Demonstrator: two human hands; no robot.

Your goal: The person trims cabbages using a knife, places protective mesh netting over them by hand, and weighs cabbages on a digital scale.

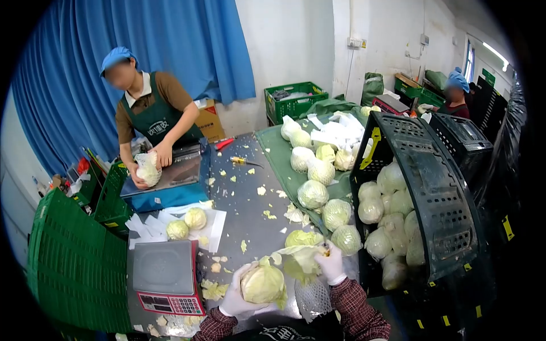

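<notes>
My left hand (236, 298), in a white glove, grips a pale green cabbage (263, 284) from its left side, low over the near edge of the table. In my gloved right hand (331, 266) is a loose cabbage leaf (301, 258), pinched at its right end and hanging down beside the cabbage. Something small and dark orange shows at the right fingertips; I cannot make out what it is. Another cabbage (304, 238) lies just behind the leaf, partly hidden. Below the right hand is a white foam net (313, 298).
A red scale (170, 304) stands left, near two cabbages on white paper (213, 230). Netted cabbages (313, 195) lie on green cloth (270, 142); a dark crate (438, 227) holds wrapped ones. A yellow-handled knife (244, 161) lies among scraps. A co-worker (149, 113) handles a netted cabbage opposite.
</notes>
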